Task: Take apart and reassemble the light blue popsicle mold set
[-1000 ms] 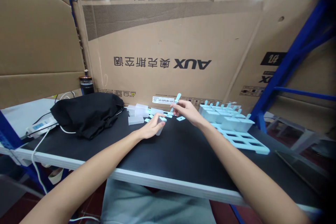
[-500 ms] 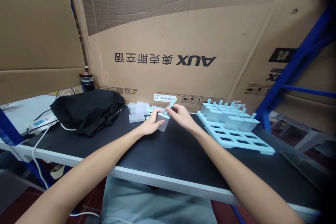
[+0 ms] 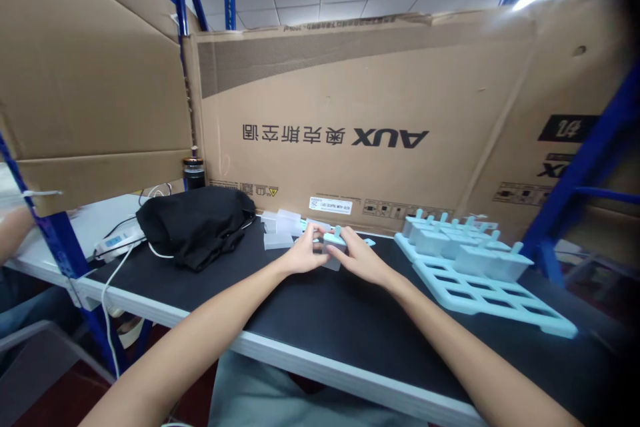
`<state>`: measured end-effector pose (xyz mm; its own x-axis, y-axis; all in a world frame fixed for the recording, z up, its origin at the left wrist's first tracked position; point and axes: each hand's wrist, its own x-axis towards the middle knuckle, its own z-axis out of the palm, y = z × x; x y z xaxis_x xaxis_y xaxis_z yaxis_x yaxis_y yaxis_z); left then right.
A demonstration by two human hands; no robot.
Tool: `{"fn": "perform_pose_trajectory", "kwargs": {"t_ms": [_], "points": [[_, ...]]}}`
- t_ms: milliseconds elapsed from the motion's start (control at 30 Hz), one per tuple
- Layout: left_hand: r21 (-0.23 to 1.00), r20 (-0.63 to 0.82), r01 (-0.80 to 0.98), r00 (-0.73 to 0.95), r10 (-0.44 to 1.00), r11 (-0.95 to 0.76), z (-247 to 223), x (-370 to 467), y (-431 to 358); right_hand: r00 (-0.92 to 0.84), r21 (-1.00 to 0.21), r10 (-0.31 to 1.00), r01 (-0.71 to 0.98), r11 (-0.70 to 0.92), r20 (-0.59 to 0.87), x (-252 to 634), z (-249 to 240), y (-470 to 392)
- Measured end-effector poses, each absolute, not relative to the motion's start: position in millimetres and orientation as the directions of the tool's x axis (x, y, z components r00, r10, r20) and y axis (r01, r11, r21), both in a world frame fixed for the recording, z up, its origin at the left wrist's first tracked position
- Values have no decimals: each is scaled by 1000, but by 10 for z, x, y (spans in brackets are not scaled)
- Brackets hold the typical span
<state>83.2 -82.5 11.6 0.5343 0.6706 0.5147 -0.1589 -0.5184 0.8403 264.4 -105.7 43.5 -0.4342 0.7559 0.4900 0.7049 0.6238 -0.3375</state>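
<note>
Between my hands, above the black table mat, is a popsicle mold (image 3: 332, 263) with a translucent cup and a light blue stick lid. My left hand (image 3: 304, 252) grips its left side, and my right hand (image 3: 359, 256) holds its right side with fingers on the lid. Behind and left of my left hand lie several loose translucent cups (image 3: 279, 241). A light blue piece shows just behind my right hand. To the right stands a light blue rack (image 3: 460, 293), with several lidded molds (image 3: 433, 240) in its back part and bare slots at the front.
A black cloth bundle (image 3: 197, 223), a dark jar (image 3: 194, 173) and a white power strip (image 3: 120, 242) sit at the left. A large cardboard sheet (image 3: 320, 93) stands along the back. Blue shelf posts rise at both sides. Another person's arm (image 3: 15, 230) shows at far left.
The camera view has shifted, so everything sits lower and further right. My right hand has let go of a light blue stick piece and now presses around the mold's lid.
</note>
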Motion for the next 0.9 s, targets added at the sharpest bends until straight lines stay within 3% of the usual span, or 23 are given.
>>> {"fn": "perform_pose_trajectory", "kwargs": {"t_ms": [233, 400, 533, 633, 767, 900], "points": [[870, 477, -128, 469, 744, -477, 68, 854, -772, -330, -341, 750, 737, 584, 573, 2575, 321, -1073], [856, 489, -75, 440, 753, -512, 67, 875, -770, -234, -467, 822, 727, 503, 520, 2501, 216, -1109], [830, 517, -65, 464, 719, -554, 121, 859, -834, -262, -529, 858, 697, 485, 442, 2502, 287, -1138], [760, 535, 57, 510, 674, -647, 169, 810, -875, -227, -439, 849, 775, 454, 476, 2656, 495, -1199], [519, 530, 347, 586, 613, -781, 206, 722, -881, -69, -237, 724, 920, 313, 687, 3302, 806, -1420], [351, 484, 437, 672, 560, -828, 193, 697, -863, 31, -122, 623, 987, 104, 782, 4374, 875, -1735]]}}
